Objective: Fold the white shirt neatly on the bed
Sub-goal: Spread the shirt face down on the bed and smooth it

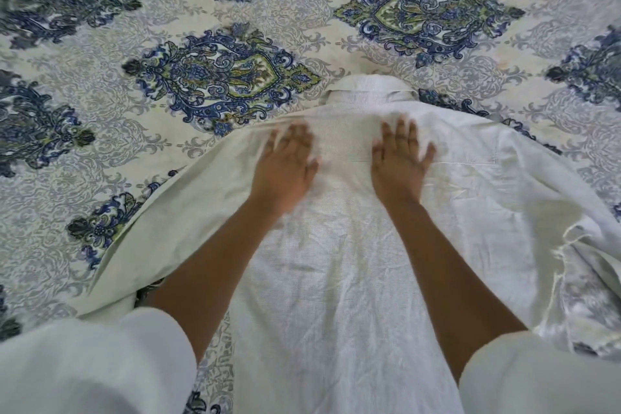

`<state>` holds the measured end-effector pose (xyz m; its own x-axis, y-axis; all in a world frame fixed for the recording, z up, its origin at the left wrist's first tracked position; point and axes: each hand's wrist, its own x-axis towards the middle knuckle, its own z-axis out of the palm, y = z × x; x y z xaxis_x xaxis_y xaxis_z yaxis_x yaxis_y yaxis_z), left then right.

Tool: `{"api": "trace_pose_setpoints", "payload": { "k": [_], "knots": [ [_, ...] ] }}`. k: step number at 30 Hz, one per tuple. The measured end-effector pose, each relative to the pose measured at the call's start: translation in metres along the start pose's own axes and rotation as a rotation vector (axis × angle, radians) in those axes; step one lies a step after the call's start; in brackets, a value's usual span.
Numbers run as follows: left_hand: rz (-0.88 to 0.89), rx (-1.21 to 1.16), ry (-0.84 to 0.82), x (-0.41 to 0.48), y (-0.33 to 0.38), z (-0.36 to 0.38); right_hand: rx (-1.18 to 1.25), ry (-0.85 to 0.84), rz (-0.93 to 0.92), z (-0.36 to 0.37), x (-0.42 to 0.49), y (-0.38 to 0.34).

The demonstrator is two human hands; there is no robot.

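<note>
Presently one white shirt (336, 262) lies spread on the bed (100, 151), over a single bedspread (218, 84) printed with blue and green medallions. Its collar (369, 91) points away from the person, near mid-bed. Two hands rest on the shirt just below the collar, apart from each other. Left hand (289, 155): fingers straight, palm down on the cloth, outline blurred. Right hand (400, 155): fingers spread flat, pressing the cloth. Neither grips anything. Frayed threads (564, 242) hang at the shirt's right edge. Two white sleeves (84, 363) fill the bottom corners.
</note>
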<state>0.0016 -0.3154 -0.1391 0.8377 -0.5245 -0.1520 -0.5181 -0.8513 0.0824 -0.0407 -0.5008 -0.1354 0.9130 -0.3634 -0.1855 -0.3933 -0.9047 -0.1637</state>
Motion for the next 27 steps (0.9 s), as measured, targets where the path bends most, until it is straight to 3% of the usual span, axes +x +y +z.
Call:
{"api": "trace_pose_setpoints", "payload": {
  "k": [2,5,7,10,12,14,15,17,19,20,22,24,25,27],
  "knots": [
    [0.069,-0.056,-0.037,-0.008,0.022,0.001,0.001,0.002,-0.196,-0.004,-0.008,-0.031],
    [0.025,-0.160,-0.038,-0.020,0.023,0.007,0.004,-0.087,-0.428,0.007,-0.011,-0.050],
    [0.016,-0.134,0.023,-0.027,0.013,0.008,-0.025,-0.108,-0.344,0.016,-0.001,-0.037],
    [-0.094,-0.158,0.071,-0.034,-0.010,0.013,0.057,-0.054,-0.020,0.012,0.005,-0.026],
    [-0.138,-0.155,0.002,-0.036,-0.021,0.023,0.051,0.026,-0.137,0.016,-0.012,-0.042],
    [-0.147,-0.093,-0.024,-0.037,-0.024,0.030,-0.001,0.008,-0.417,0.028,-0.039,-0.052],
    [-0.186,-0.065,-0.029,-0.038,-0.024,0.031,-0.026,-0.024,-0.461,0.033,-0.050,-0.046],
    [-0.329,-0.041,-0.044,-0.044,-0.022,0.027,-0.065,0.000,-0.294,0.039,-0.059,-0.014],
    [-0.426,-0.067,-0.019,-0.055,-0.009,0.019,-0.025,0.016,0.085,0.036,-0.059,0.015],
    [-0.389,-0.086,0.011,-0.061,0.004,0.017,-0.010,0.022,0.211,0.031,-0.063,0.017],
    [-0.183,-0.114,0.047,-0.069,0.039,0.019,0.001,0.142,0.111,0.029,-0.082,-0.003],
    [-0.083,-0.116,0.027,-0.079,0.059,0.029,-0.056,0.057,-0.196,0.039,-0.105,-0.026],
    [-0.117,-0.112,-0.016,-0.087,0.057,0.033,-0.050,-0.011,-0.270,0.042,-0.114,-0.024],
    [-0.249,-0.085,-0.065,-0.109,0.035,0.041,-0.034,0.001,-0.196,0.048,-0.121,0.007]
  ]
}}
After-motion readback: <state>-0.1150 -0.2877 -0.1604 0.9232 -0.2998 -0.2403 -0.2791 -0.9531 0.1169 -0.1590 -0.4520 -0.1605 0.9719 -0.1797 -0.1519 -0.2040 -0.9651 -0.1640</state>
